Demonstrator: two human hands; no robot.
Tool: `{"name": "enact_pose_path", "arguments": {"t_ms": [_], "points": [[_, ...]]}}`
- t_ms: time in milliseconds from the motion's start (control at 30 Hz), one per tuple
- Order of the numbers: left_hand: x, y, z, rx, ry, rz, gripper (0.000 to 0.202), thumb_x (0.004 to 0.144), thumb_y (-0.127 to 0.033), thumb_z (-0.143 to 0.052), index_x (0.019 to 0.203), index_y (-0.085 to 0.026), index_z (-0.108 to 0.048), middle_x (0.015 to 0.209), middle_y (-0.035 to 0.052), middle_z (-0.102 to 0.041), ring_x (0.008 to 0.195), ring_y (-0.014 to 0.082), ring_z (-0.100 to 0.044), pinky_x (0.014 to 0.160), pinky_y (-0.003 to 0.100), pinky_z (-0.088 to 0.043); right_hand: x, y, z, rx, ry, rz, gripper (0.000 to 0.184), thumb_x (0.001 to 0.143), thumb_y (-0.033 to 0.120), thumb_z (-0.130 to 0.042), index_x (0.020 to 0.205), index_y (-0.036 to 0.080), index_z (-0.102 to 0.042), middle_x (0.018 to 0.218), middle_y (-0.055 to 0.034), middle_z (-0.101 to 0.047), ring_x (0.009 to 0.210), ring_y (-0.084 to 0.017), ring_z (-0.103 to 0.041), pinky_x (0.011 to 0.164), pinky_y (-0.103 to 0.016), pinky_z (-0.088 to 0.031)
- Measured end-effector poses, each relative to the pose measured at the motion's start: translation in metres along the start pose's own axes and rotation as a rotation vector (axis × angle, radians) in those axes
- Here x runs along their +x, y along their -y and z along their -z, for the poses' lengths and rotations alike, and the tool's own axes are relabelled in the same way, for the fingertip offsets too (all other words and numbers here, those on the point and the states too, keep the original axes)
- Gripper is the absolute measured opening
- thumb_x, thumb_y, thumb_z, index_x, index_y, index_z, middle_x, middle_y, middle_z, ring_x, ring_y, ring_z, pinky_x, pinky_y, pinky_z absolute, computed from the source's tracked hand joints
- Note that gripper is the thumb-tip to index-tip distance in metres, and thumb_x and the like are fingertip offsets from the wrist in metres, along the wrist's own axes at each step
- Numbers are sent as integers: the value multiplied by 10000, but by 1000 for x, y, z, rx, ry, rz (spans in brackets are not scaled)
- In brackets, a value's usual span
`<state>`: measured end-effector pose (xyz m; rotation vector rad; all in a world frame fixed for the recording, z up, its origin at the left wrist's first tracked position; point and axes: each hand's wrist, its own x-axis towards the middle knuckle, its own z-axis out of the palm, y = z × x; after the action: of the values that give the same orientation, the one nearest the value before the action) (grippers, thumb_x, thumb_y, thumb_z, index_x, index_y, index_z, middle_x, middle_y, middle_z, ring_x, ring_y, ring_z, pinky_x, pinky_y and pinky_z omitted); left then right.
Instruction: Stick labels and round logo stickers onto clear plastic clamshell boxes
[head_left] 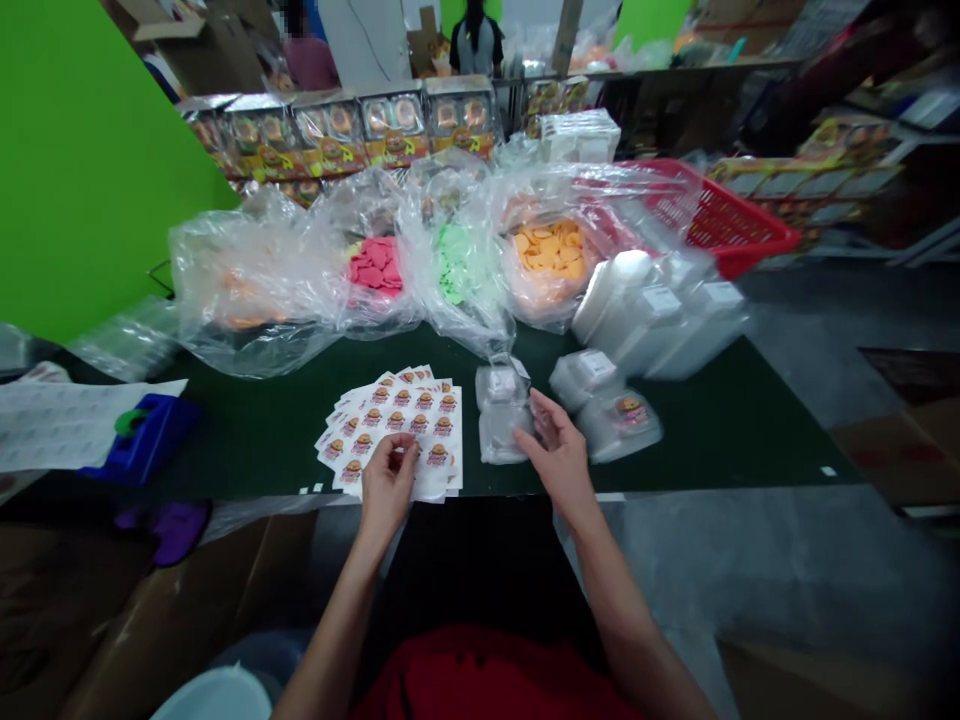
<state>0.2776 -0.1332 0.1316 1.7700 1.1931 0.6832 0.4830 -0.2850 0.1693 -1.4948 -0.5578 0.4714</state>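
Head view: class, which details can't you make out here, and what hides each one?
All in the head view:
- Fine print on the sticker sheets: too small and blurred.
- Whether the left hand holds a sticker: its own fingers cover the spot.
- Part of the clear container's right edge: behind the right hand.
- Rest of the printed paper: cut off by the left edge.
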Motion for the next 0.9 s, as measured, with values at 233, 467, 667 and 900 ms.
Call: {"name": "enact_pose_path", "arguments": {"t_ms": [233,467,667,900], "points": [[9,7,5,-21,-18,-17,456,883,-605,-673,1086,-198,-708,894,53,-717,716,200,-644,607,288,-529,11,47,91,-611,-126,349,615,841,307,-740,1447,331,-633,1539,-106,-524,1349,-360,-579,1137,-566,-461],[5,3,7,1,-15,12,417,902,-582,-660,1048,-195,-712,883,51,-733,686,191,-651,622,294,-554,43,13,141,-863,140,278,582,893,382,-681,1467,304,-625,1523,-137,-548,1355,-400,-574,1141,-647,-422],[-2,8,31,330,11,-275,308,1018,-340,-497,1166,-214,-736,1290,119,-743,1291,308,-638,1131,512,-466,-22,31,77,-447,-16,209,295,948,429,-716,1208,300,-772,1312,-106,-695,1229,-329,-651,1042,-509,-521],[-27,31,30,546,150,-316,441,1047,-232,-435,1438,-260,-637,1573,109,-584,1525,325,-454,1192,586,-360,-110,-54,-62,342,537,-787,455,665,539,-937,964,223,-802,935,-81,-814,817,-246,-766,685,-325,-539]]}}
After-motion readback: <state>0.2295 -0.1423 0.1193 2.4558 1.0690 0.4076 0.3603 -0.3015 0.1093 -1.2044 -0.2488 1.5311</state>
